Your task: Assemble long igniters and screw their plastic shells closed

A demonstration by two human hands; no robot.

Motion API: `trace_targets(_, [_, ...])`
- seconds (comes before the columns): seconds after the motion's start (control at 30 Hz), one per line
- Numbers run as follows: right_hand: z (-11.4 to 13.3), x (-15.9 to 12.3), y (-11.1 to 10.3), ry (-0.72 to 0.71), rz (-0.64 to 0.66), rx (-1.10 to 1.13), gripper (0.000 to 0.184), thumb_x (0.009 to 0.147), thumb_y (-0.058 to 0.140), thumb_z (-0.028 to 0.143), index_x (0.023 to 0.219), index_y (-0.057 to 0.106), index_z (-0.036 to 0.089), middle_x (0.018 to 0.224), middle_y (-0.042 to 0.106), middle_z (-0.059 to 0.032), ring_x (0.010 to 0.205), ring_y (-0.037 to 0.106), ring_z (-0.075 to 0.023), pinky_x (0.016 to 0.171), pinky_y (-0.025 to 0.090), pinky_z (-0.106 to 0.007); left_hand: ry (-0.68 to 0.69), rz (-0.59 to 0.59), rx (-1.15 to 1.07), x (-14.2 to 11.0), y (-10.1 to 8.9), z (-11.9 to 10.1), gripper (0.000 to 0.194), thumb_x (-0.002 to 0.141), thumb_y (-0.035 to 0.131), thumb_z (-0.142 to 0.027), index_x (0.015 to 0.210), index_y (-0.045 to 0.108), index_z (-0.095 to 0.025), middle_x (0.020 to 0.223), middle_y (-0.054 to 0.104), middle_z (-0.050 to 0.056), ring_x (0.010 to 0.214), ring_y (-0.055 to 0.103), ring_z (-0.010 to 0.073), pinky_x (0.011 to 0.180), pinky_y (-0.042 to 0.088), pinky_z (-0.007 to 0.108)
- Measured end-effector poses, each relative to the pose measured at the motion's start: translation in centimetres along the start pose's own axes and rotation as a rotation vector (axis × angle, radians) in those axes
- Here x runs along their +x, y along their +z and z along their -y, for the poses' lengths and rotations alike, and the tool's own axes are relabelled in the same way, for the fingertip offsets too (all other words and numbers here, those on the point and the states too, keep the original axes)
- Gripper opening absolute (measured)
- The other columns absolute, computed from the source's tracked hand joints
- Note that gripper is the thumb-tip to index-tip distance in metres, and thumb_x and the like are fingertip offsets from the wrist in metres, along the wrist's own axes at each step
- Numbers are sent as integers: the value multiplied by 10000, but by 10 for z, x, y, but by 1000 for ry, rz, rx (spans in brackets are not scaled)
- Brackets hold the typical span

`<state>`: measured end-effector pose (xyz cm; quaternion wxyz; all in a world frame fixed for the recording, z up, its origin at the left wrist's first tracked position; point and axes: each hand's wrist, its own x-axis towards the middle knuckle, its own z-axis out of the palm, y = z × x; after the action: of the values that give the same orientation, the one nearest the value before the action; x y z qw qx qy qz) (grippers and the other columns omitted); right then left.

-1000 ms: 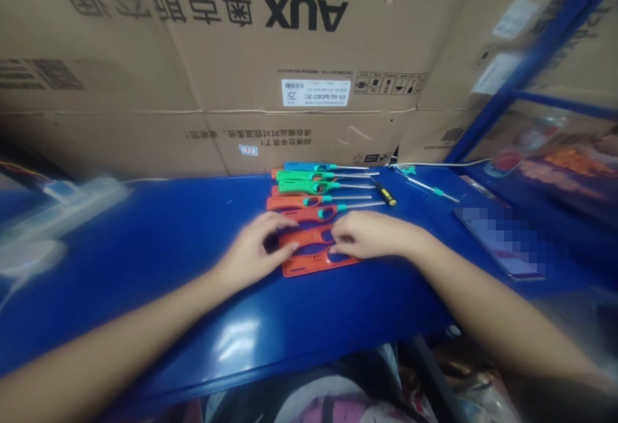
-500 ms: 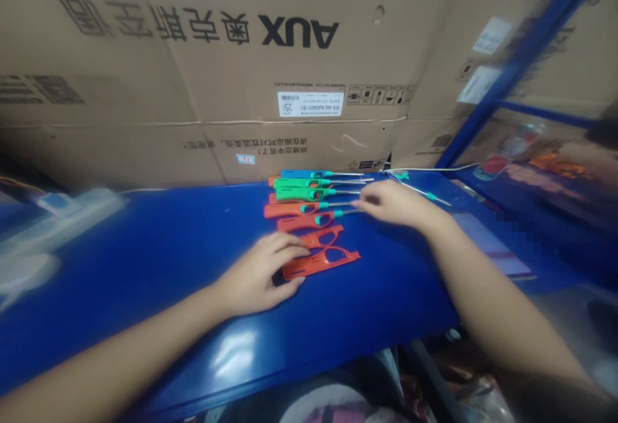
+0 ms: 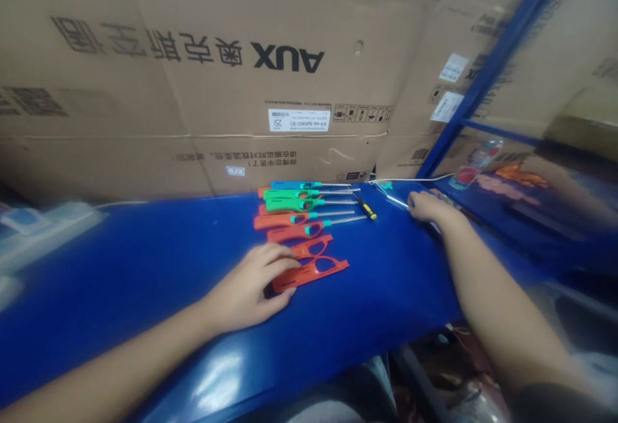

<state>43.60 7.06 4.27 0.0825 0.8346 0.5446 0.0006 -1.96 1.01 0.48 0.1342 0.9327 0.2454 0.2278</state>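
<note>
My left hand point(image 3: 246, 288) rests on the blue table with curved fingers and thumb around the near end of an orange-red lighter casing half point(image 3: 326, 274). Its matching half point(image 3: 316, 244) lies just beyond, touched by the fingertips. Out to the right, my right hand point(image 3: 427, 207) is closed over the near end of a thin metal lighter tube point(image 3: 396, 201); its teal fitting is hidden by the hand. Between the hands lies a row of long lighters, among them a green one point(image 3: 290, 205), a blue one point(image 3: 290, 185) and an orange one point(image 3: 280, 221).
A small yellow-and-black screwdriver point(image 3: 368, 209) lies by the lighter tips. A large cardboard box point(image 3: 193, 101) walls off the back of the blue table point(image 3: 145, 262). At left is a white power strip point(image 3: 62, 230); right, a blue post point(image 3: 497, 69) and a clear bottle point(image 3: 473, 164).
My right hand has moved right from the lighter tips to the loose metal tube, uncovering the screwdriver. My left hand stays on the casing half. The view has shifted slightly.
</note>
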Motion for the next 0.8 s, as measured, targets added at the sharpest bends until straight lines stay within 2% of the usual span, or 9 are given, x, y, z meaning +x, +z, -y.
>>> trace_targets(0.17, [-1,-3,-5,-49,43,79,273,835,577,171,1098,635,126,1024,702,-165,965,669,-279,799,471,-335,-2,1,0,-1,1,1,341,921,616,-268,1261,631,-258,1268,640,77,1215,574,268,1035,474,443])
trace_targets(0.3, [-8,-11,-8,-91,83,159,162,835,552,210,927,666,142,929,728,-142,841,686,-247,711,472,-296,-5,9,3,0,2,2,340,918,614,-267,1258,629,-259,1281,632,74,1210,576,262,1039,470,442])
trace_targets(0.4, [-21,-18,-3,-106,84,212,123,810,561,248,801,648,161,932,736,-139,838,685,-255,711,476,-298,-6,13,6,0,1,1,337,923,605,-270,1259,630,-262,1286,631,76,1209,579,264,1036,474,444])
trace_targets(0.6, [-45,-30,9,-109,18,339,145,817,522,295,756,597,187,852,719,-103,801,664,-253,692,464,-304,-37,39,23,0,1,2,353,933,597,-301,1284,626,-273,1322,617,76,1249,562,277,1054,477,462])
trace_targets(0.7, [-40,-35,7,-148,-32,417,161,834,487,311,765,577,197,802,689,-73,772,641,-234,678,453,-294,-43,43,30,1,1,2,353,930,601,-302,1281,629,-279,1329,617,71,1258,560,281,1063,476,466])
trace_targets(0.8, [-22,-39,3,-216,-63,491,165,833,478,330,774,564,202,766,657,-49,726,611,-217,652,440,-289,-34,43,25,2,0,1,351,930,600,-296,1279,630,-277,1315,629,69,1250,568,277,1063,477,459])
